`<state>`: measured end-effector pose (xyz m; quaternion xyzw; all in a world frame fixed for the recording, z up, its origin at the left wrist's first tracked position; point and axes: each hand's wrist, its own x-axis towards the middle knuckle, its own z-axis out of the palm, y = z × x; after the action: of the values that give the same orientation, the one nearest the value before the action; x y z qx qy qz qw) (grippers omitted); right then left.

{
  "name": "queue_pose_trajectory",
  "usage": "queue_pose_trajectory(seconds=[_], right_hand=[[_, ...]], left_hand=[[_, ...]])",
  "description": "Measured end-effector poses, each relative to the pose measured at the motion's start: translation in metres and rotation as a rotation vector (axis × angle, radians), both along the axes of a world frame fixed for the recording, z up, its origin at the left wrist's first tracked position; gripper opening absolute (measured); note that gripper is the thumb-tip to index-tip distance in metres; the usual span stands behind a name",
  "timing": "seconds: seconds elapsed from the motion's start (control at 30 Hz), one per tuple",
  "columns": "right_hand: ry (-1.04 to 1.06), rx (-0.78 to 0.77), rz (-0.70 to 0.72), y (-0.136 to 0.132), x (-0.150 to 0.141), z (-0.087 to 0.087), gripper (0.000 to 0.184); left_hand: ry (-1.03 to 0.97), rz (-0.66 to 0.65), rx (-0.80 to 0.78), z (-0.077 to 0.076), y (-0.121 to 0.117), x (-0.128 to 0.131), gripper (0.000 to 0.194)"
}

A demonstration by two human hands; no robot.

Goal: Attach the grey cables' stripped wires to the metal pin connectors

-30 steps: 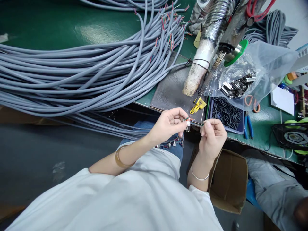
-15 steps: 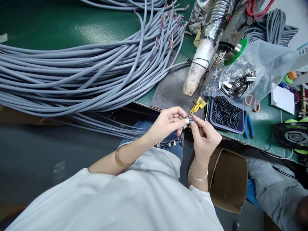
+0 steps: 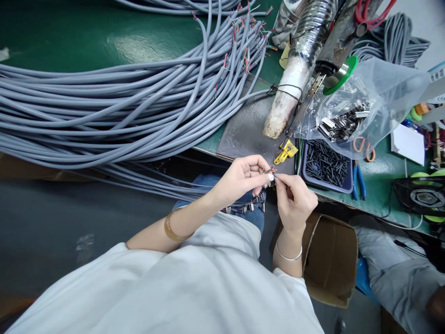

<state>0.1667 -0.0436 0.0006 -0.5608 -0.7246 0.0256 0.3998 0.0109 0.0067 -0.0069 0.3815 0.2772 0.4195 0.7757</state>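
The right hand [image 3: 295, 200], shifted leftward, is seemingly pinching a wire end [image 3: 274, 176]; beside it, the left hand [image 3: 245, 178] is gripping wires [image 3: 270, 170] near the bench [image 3: 69, 32], ideally keeping them steady and fanned.

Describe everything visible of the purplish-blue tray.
The tray is shallow, roughly rectangular with rounded corners, and looks like plastic. It sits upright on the green tabletop near the front edge, loaded with short, loose black pieces. A clear plastic bag overlaps its far side in view; a blue-handled tool lies close on its right.
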Motion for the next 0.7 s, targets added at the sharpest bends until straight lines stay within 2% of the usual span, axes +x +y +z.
queue_pose_trajectory(seconds=[0.1, 0.2, 0.27, 0.37, 0.43, 0.63, 0.7], right_hand=[[0.212, 0.041, -0.109, 0.000, -0.001, 0.001, 0.008], [0.568, 0.253, -0.221, 0.001, 0.005, 0.010, 0.009], [0.684, 0.361, -0.223, -0.001, 0.009, 0.017, 0.008], [0.617, 0.338, -0.298, -0.008, 0.004, 0.021, 0.017], [0.557, 0.277, -0.328, -0.012, -0.005, 0.015, 0.013], [0.474, 0.053, -0.131, -0.007, -0.017, -0.013, 0.005], [0.478, 0.056, -0.116, -0.003, -0.016, -0.017, 0.006]], left_hand=[[-0.011, 0.003, 0.013, 0.007, -0.003, 0.001, 0.026], [-0.027, 0.067, 0.013, 0.011, -0.003, 0.001, 0.026], [-0.045, 0.110, 0.002, 0.010, -0.001, -0.001, 0.029], [-0.066, 0.116, -0.021, 0.008, 0.001, -0.002, 0.033], [-0.080, 0.099, -0.043, 0.009, 0.002, -0.003, 0.034], [-0.147, 0.034, -0.085, 0.012, 0.002, -0.006, 0.033], [-0.125, 0.032, -0.064, 0.011, 0.002, -0.006, 0.031]])
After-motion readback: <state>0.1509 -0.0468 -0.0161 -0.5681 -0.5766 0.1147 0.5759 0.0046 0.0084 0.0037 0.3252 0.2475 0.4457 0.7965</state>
